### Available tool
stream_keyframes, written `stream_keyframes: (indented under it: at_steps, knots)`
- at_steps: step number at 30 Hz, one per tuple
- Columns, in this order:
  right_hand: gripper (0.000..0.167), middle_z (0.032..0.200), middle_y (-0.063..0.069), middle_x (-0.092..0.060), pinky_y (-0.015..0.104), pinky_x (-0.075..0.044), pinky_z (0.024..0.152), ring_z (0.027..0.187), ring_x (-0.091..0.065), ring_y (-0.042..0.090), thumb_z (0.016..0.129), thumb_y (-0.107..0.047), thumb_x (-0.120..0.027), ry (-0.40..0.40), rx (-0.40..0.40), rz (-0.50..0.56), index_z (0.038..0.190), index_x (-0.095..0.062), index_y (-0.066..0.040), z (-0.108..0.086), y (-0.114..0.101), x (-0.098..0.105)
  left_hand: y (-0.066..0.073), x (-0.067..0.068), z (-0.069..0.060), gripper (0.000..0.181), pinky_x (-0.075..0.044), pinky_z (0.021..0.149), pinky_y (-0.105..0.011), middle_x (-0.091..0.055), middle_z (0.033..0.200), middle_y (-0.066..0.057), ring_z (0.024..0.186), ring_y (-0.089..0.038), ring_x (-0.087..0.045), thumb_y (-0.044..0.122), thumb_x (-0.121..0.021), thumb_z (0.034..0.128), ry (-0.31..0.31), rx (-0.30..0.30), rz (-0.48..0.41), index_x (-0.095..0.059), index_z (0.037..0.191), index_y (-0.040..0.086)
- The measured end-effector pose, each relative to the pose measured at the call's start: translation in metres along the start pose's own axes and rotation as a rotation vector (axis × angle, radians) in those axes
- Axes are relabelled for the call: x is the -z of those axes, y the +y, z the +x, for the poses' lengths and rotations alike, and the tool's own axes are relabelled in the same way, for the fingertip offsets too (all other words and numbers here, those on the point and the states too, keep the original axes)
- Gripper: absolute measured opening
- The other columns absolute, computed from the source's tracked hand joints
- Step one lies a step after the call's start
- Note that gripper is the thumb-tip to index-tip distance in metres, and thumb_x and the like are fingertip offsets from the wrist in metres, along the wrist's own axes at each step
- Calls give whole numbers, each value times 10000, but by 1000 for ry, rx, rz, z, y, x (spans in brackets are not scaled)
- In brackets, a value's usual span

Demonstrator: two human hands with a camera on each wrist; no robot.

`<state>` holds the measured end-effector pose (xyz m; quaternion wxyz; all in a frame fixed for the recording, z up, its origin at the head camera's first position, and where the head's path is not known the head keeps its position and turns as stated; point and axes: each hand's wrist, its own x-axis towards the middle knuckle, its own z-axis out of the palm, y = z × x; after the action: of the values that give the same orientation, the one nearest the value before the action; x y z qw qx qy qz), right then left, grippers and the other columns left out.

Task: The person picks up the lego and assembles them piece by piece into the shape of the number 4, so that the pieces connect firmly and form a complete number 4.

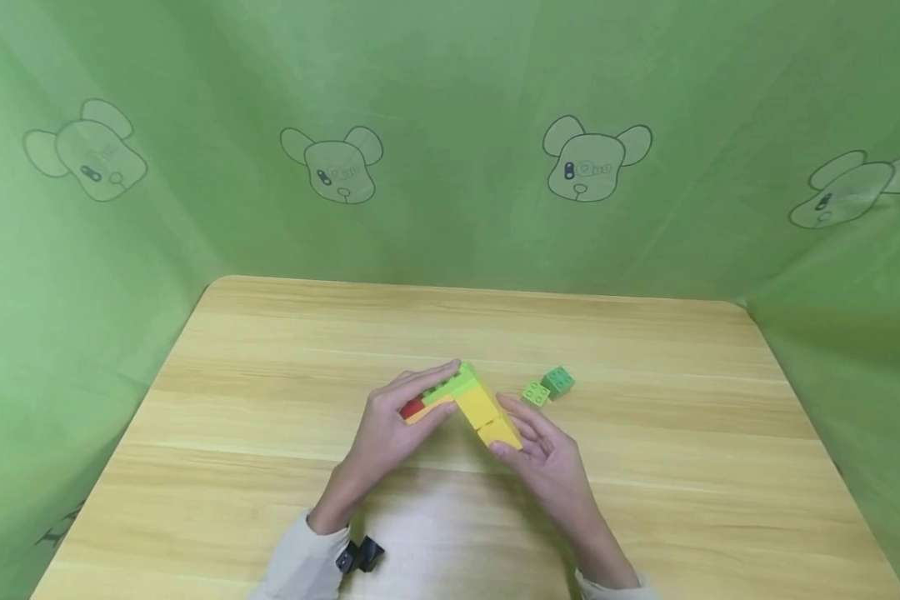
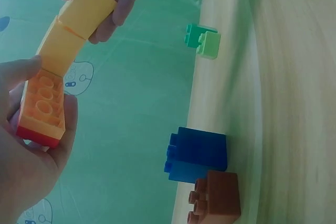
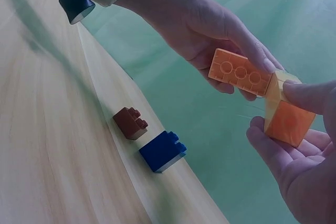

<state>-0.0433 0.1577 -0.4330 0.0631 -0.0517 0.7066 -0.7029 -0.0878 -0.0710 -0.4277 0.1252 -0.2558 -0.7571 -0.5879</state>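
Cloth (image 1: 457,237) is hanging at the back and on both sides, and from far away I am seeing it all in green, with big-eared animal faces (image 1: 597,167) peeking out. Under it, a pale wooden table (image 1: 255,350) with round back corners is filling the lower half of my head view.

Two bare hands are working over the middle of the table. The left hand (image 1: 393,421) is pinching one arm of the brick build (image 1: 478,406), with the thumb on one side and the other fingers on the far side. The right hand (image 1: 551,462) is pinching the yellow end in the same way, its fingers bending around behind.

The brick build is being held up above the table. It is making a bent shape: yellow bricks on one arm, then a light green strip (image 1: 457,385), an orange brick (image 3: 239,71) and a red brick (image 1: 412,407) on the other. So I am guessing a good part is done, since those pieces are sitting joined.

Four loose bricks are lying unjoined. The blue brick (image 2: 202,150) is resting near the brown brick (image 2: 224,198). Farther off, the dark green brick (image 1: 558,381) is sitting just beside the small lime brick (image 1: 536,394).
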Motion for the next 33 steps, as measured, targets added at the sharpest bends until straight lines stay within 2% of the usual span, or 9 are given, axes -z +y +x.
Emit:
stream_keyframes:
  at_steps: [5, 12, 19, 22, 25, 28, 31, 33]
  knots:
    - [555, 1423, 278, -569, 347, -580, 918, 1128, -705, 173, 940, 16, -719, -5, 45, -16, 1451, -511, 74, 0, 2, 1, -2, -2, 0, 431, -609, 836, -299, -692, 1333, -77, 1081, -236, -690, 2, -814, 879, 1, -28, -5, -710, 1296, 21]
    - [539, 1405, 281, -582, 341, -581, 914, 1122, -708, 169, 937, 23, -720, -6, 71, -31, 1437, -527, 80, 1, 2, 1, 0, -1, 2, 429, -605, 845, -300, -691, 1339, -49, 1091, -211, -684, 63, -817, 895, -10, -27, 3, -708, 1309, 44]
    - [537, 1402, 282, -585, 336, -589, 900, 1107, -712, 156, 943, 9, -720, 9, 65, -45, 1445, -536, 59, 0, 2, 0, 0, -4, 3, 450, -605, 689, -326, -710, 1303, -76, 1000, -210, -686, 4, -820, 870, -4, -43, 25, -708, 1305, 30]
    - [548, 1384, 283, -598, 337, -597, 886, 1096, -716, 160, 939, 12, -722, 11, 54, -43, 1451, -532, 52, -1, 2, 0, 0, -4, 3, 439, -597, 685, -292, -713, 1297, -80, 990, -206, -685, 26, -818, 882, -16, -43, 39, -708, 1307, 32]
    - [602, 1329, 291, -618, 367, -611, 868, 1064, -729, 257, 937, 10, -723, -31, 34, -29, 1491, -487, 30, 0, 1, 0, 1, -2, 4, 436, -567, 677, -244, -718, 1290, -71, 978, -184, -669, 50, -807, 901, -56, -30, 52, -702, 1324, 50]
    - [721, 1305, 280, -591, 427, -611, 872, 1044, -712, 407, 935, 4, -729, -119, 3, -1, 1566, -384, -29, 1, 0, 0, 1, 2, 5, 453, -511, 627, -216, -732, 1254, -62, 880, -149, -622, 53, -801, 904, -106, -12, 60, -694, 1343, 72]
    - [838, 1387, 291, -514, 481, -593, 889, 1090, -669, 499, 945, 8, -722, -219, -27, 14, 1635, -263, -115, 2, -2, 3, 0, 2, 4, 457, -559, 705, -219, -725, 1264, -84, 907, -140, -652, 28, -792, 901, -172, -9, 31, -679, 1343, 55]
    - [862, 1447, 285, -469, 464, -608, 868, 1153, -648, 485, 962, -3, -709, -259, -30, -15, 1656, -226, -176, 3, -3, 5, -1, 0, 2, 443, -589, 786, -234, -723, 1261, -94, 964, -148, -689, 44, -798, 902, -214, -23, 22, -674, 1327, 42]
